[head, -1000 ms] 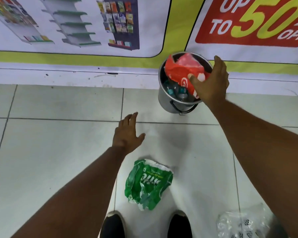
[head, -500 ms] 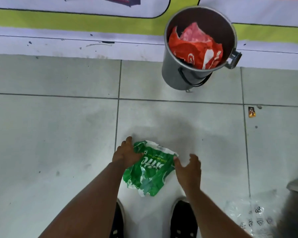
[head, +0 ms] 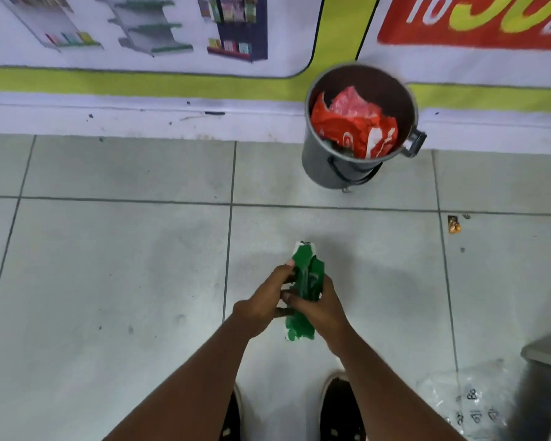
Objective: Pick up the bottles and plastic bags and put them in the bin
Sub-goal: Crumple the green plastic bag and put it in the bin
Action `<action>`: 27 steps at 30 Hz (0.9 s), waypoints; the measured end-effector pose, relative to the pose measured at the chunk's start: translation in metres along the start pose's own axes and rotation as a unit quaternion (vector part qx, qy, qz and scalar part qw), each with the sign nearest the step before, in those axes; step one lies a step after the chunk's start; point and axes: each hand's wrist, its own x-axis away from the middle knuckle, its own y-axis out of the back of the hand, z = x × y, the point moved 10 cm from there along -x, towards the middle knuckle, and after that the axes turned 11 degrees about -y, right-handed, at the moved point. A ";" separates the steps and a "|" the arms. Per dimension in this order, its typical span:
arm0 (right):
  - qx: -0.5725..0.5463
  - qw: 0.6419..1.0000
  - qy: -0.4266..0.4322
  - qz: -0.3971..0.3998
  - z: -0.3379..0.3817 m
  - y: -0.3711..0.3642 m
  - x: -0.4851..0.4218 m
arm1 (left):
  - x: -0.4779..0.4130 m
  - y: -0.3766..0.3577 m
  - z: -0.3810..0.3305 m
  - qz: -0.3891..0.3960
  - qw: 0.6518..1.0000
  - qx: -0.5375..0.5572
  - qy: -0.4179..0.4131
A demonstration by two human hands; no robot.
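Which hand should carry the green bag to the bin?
Right, probably. Both the left hand and right hand grip the green bag, but the bin stands ahead on the right side.

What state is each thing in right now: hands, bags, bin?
left hand: gripping the green bag
right hand: gripping the green bag
green bag: crumpled, held between both hands
bin: upright, open
red bag: inside bin
clear bag: lying on floor

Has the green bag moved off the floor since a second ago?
Yes. The green bag is lifted off the tiles, squeezed between left hand and right hand.
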 end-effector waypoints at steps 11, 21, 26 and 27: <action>0.014 0.934 0.193 -0.299 0.230 0.163 0.081 | 0.040 -0.052 -0.282 -0.102 0.926 -0.219 -0.288; 0.003 0.879 0.302 -0.368 0.372 0.213 0.058 | 0.028 -0.031 -0.286 -0.155 0.908 -0.256 -0.294; 0.080 0.928 0.208 -0.299 0.361 0.200 -0.007 | 0.023 -0.015 -0.262 -0.176 0.884 -0.315 -0.296; 0.108 0.936 0.171 -0.287 0.350 0.198 -0.019 | 0.024 -0.014 -0.265 -0.181 0.875 -0.329 -0.306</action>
